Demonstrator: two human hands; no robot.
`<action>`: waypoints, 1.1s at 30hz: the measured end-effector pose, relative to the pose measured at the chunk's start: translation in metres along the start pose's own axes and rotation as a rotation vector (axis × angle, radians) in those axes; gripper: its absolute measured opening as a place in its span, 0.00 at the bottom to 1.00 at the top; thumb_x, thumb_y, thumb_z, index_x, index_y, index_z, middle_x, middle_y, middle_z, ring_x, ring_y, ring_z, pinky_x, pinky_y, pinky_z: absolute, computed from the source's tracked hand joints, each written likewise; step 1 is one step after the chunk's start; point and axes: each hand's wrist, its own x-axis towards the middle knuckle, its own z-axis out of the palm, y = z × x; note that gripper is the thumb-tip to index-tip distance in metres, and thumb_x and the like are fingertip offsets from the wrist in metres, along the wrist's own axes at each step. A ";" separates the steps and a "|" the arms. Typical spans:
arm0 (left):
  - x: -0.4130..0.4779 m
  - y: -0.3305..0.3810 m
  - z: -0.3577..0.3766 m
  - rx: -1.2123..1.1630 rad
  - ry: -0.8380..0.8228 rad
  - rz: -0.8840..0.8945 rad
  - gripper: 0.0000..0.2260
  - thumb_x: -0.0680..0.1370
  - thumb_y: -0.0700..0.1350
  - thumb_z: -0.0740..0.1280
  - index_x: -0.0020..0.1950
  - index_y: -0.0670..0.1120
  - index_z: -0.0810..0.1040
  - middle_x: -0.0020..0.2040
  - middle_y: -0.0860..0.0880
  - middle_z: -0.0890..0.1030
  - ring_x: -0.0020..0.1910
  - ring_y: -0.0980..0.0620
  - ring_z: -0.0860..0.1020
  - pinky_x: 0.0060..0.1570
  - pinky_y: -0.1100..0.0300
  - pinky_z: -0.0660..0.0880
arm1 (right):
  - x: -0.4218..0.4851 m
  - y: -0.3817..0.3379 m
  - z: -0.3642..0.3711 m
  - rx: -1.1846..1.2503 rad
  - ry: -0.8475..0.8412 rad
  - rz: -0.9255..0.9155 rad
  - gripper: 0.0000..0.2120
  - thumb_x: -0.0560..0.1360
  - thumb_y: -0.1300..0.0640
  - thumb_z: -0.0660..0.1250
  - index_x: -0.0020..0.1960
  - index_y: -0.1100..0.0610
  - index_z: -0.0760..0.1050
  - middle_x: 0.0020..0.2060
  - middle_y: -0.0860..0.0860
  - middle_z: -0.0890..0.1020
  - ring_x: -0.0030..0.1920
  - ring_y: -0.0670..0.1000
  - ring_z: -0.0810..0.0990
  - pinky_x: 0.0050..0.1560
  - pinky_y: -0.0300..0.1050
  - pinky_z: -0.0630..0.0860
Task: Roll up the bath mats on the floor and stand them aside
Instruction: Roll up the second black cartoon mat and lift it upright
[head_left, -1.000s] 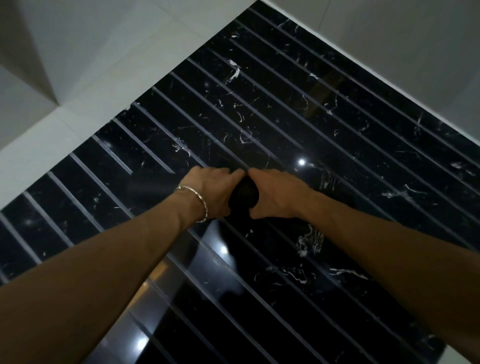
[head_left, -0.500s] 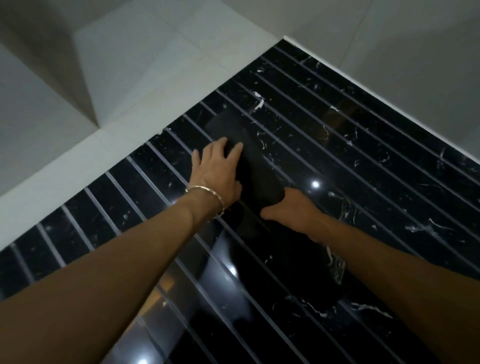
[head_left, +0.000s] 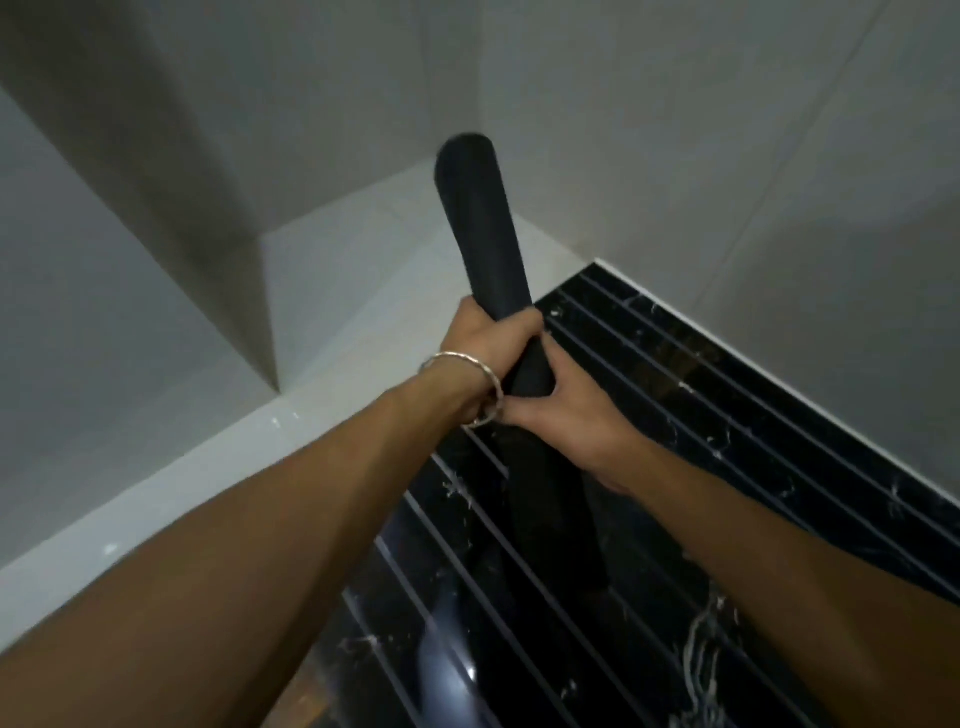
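Where the grey wall (head_left: 130, 260) steps out at the left, a white tiled ledge (head_left: 322, 322) runs along its foot. Next to the right comes the left hand (head_left: 483, 343), a thin silver bracelet (head_left: 452, 355) round its wrist. Its fingers are curled tight round the rolled bath mat (head_left: 483, 228), gripping it about halfway along.

The mat is a dark, tightly wound tube, tilted with its upper end raised in front of the wall corner. Its lower end slopes down toward the person, over the floor. Whether that lower end touches the floor cannot be told (dark on dark).

Just below and to the right, the right hand (head_left: 566, 415) grips the same roll. Its fingers wrap the tube from the right and its thumb lies across toward the bracelet. The two hands touch, one stacked directly under the other.

Right of them lies the black marble floor (head_left: 753, 415), crossed by pale stripes and edged by a white strip at the wall.

Half a second ago the left hand lay flat with fingers spread on the mat, which was down on the floor, and the right hand rested beside it. Now both hands have closed round the roll and it is lifted and angled upward toward the corner.
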 end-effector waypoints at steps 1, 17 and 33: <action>-0.001 0.024 -0.009 -0.055 0.025 0.021 0.12 0.72 0.41 0.70 0.53 0.41 0.75 0.42 0.44 0.80 0.38 0.48 0.79 0.39 0.57 0.79 | 0.001 -0.021 -0.005 0.025 -0.040 -0.045 0.34 0.68 0.61 0.74 0.69 0.43 0.65 0.54 0.46 0.81 0.54 0.45 0.81 0.55 0.43 0.78; -0.150 0.440 -0.198 -0.244 0.037 0.058 0.04 0.75 0.43 0.66 0.41 0.43 0.76 0.35 0.47 0.78 0.33 0.51 0.78 0.28 0.64 0.75 | -0.095 -0.468 -0.051 0.102 -0.097 -0.158 0.34 0.71 0.41 0.68 0.73 0.35 0.56 0.64 0.39 0.75 0.62 0.41 0.75 0.66 0.48 0.70; -0.378 0.827 -0.353 -0.237 0.072 0.343 0.22 0.76 0.57 0.65 0.61 0.42 0.69 0.50 0.46 0.79 0.40 0.49 0.79 0.28 0.58 0.77 | -0.288 -0.926 -0.107 -0.297 0.088 -0.451 0.22 0.77 0.51 0.57 0.69 0.38 0.60 0.53 0.46 0.79 0.47 0.44 0.78 0.49 0.42 0.74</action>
